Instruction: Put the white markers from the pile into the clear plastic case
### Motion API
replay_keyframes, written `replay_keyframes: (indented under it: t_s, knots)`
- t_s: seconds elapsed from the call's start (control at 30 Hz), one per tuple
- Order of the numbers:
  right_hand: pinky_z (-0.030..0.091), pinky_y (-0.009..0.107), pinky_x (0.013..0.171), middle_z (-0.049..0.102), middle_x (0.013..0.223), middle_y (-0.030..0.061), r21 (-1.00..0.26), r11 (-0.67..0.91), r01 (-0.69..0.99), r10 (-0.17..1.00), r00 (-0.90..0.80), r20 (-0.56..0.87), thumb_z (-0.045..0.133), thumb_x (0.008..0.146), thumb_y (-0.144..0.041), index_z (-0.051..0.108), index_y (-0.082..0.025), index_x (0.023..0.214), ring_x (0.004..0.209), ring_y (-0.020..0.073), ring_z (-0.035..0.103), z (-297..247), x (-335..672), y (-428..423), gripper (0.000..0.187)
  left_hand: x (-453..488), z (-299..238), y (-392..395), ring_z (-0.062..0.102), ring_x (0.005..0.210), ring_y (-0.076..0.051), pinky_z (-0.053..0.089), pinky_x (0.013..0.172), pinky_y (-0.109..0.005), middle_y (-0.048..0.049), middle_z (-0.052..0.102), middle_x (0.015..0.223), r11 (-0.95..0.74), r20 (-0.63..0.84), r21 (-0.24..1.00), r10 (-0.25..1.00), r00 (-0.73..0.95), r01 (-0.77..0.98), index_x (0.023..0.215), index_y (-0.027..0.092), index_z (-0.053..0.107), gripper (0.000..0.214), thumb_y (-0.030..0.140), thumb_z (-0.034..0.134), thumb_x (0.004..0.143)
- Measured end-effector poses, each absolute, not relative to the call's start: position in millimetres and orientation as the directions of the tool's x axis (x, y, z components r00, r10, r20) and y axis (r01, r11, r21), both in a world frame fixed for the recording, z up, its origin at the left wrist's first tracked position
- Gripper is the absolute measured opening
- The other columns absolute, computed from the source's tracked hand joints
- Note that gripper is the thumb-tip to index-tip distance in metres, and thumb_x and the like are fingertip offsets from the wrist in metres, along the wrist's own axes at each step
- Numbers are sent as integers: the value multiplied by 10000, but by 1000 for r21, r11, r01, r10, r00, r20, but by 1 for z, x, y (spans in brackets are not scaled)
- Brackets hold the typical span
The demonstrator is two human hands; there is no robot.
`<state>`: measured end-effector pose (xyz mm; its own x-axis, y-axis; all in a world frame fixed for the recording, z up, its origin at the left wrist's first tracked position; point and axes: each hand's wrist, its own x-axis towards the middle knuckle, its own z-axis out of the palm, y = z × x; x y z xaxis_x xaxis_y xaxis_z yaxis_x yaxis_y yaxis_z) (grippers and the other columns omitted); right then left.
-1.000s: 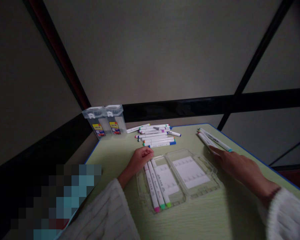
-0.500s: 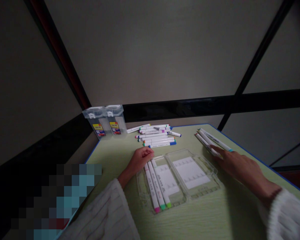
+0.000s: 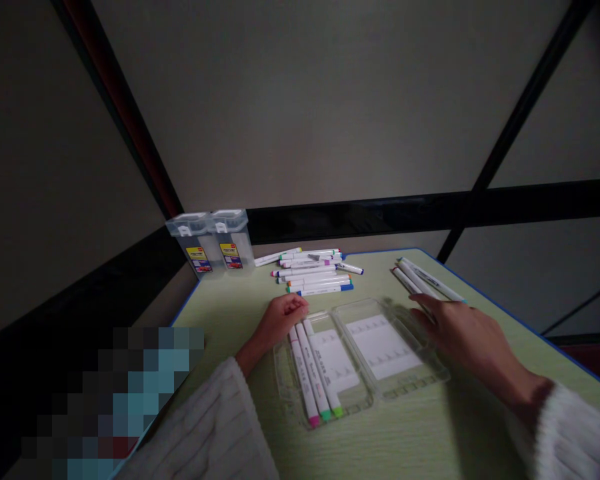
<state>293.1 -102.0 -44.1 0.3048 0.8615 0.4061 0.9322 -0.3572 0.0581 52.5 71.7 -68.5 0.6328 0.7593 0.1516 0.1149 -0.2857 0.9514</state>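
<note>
An open clear plastic case lies flat on the pale green table. Its left half holds three white markers with pink and green caps. My left hand rests at the far end of those markers, fingers curled in, nothing visible in them. My right hand reaches forward past the case's right half. Its fingers are stretched out over the near ends of a small group of white markers near the table's right edge.
A loose pile of several white markers with coloured caps lies at the back of the table. Two upright clear marker boxes stand at the back left corner. A blue rim edges the table; dark bars cross the wall behind.
My right hand has slid a little to the left over the right-hand markers, toward the case. The left hand has not moved.
</note>
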Motion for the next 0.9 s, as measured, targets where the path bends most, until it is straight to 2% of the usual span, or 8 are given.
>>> replay_keyframes:
  t_s: [0.07,0.2,0.3,0.43,0.67,0.9]
  knots:
    - [367,291,470,667,732,84,93,-338,937,882,281,378,383,834,-305,574,-199,1038,616,248,621,-42,285,-102,299,52,-69,73,513,577,-92,377,553,-206,1,566,626,-293,159,949,759,632,114,710,119,568,120,225,571,655]
    - [326,271,447,657,645,42,147,-314,938,895,240,376,393,827,-293,578,-214,1012,580,228,615,-35,268,-102,273,52,-70,74,515,584,-90,384,556,-204,-1,571,634,-303,171,947,756,632,106,713,118,570,125,230,573,659]
    - [296,265,448,642,606,24,145,-226,963,913,158,376,387,826,-271,597,-219,933,536,203,590,-32,254,-104,241,52,-70,73,527,594,-94,401,571,-211,-5,580,642,-295,166,950,759,630,105,713,120,568,119,227,571,661]
    - [284,269,490,651,681,34,156,-33,987,918,-32,396,354,826,-210,591,-198,894,540,172,549,-32,236,-108,247,52,-67,72,547,611,-104,423,591,-224,-9,592,656,-279,157,954,770,618,106,715,124,570,115,226,566,663]
    - [274,273,558,591,569,5,71,238,969,856,-244,455,378,792,-155,558,-174,771,490,138,476,-34,211,-118,182,51,-63,74,558,673,-125,430,643,-245,-30,616,723,-362,249,922,827,505,138,714,126,588,113,220,557,659]
    - [268,288,586,564,572,-6,21,357,934,836,-329,439,332,810,-131,539,-164,779,473,130,468,-40,201,-121,212,50,-66,77,548,819,-159,427,647,-244,-56,592,861,-408,313,904,835,452,130,750,136,579,115,183,529,658]
